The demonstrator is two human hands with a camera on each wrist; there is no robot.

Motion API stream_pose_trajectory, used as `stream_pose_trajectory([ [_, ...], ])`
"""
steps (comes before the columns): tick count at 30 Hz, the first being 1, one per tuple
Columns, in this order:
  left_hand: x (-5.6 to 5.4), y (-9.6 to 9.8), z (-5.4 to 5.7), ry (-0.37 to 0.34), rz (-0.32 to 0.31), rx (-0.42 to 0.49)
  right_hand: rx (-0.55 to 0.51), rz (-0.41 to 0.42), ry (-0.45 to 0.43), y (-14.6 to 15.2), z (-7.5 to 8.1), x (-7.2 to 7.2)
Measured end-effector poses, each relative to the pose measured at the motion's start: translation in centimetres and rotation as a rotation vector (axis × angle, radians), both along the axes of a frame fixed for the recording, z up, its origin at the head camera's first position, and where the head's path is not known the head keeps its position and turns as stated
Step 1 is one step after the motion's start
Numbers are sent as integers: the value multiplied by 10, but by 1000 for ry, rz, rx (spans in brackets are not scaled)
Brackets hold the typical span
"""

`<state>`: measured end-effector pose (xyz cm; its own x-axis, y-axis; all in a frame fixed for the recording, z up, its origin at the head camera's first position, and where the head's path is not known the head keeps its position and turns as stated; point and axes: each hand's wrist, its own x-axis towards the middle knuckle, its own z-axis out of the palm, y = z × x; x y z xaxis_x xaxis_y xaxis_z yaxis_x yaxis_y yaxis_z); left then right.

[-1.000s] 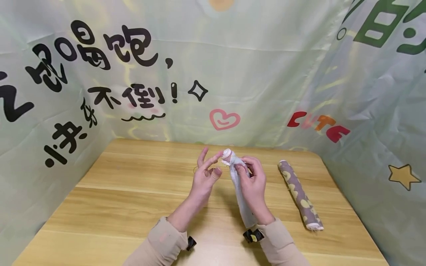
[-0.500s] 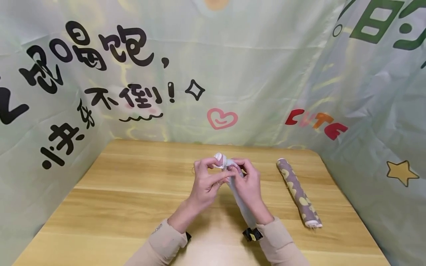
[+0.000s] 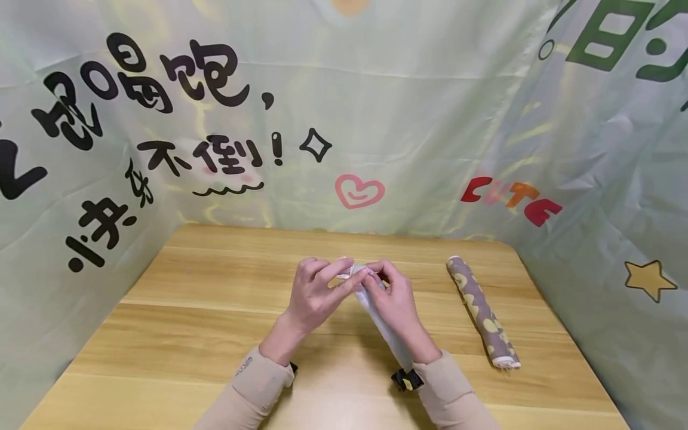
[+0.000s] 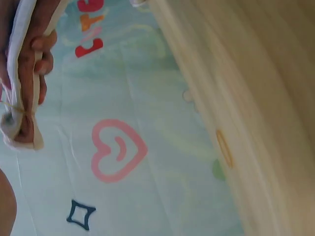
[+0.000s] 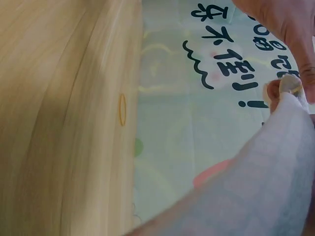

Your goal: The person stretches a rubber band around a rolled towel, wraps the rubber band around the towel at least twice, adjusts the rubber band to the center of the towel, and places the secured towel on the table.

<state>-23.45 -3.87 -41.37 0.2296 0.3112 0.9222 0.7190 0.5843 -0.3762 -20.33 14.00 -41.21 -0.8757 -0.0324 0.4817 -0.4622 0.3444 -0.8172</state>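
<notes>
Over the middle of the table, my right hand [image 3: 392, 295] grips a pale rolled cloth [image 3: 384, 322] near its far end, and its length hangs back toward the wrist. Right-hand fingers wrap the roll in the left wrist view. There a thin yellow rubber band [image 4: 17, 108] crosses the cloth just short of its end and stretches off to the left. My left hand [image 3: 317, 292] is at that end with fingers bent, pinching the band, its thumb reaching to the right fingertips. In the right wrist view the cloth [image 5: 266, 167] runs up to the left fingers.
To the right lies a second rolled cloth [image 3: 484, 313], purple-grey with yellow spots. A loose rubber band [image 5: 122, 110] rests on the wooden table [image 3: 204, 334] near its far edge. Printed fabric walls [image 3: 419, 131] rise behind and at both sides.
From spread fingers beside the cloth, my left hand has closed in on its end, then shifted slightly left. The cloth end has dropped lower and tipped left in the right hand.
</notes>
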Motion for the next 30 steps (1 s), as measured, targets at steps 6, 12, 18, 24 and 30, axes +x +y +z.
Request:
stream_pose_trajectory([
  [6, 13, 21, -12, -322, -108, 86, -80, -83, -67, 3, -3, -3],
  [12, 32, 43, -19, -715, -319, 284, -243, -119, -57, 3, -2, -5],
  [18, 54, 60, -20, -1009, -472, 395, -404, -172, -37, -1, -1, -3],
  [24, 48, 50, -15, -750, -281, 150, -227, -157, 218, 1, -4, -1],
  [30, 35, 35, -9, -366, 19, -162, -194, -149, 157, 7, -9, -6],
])
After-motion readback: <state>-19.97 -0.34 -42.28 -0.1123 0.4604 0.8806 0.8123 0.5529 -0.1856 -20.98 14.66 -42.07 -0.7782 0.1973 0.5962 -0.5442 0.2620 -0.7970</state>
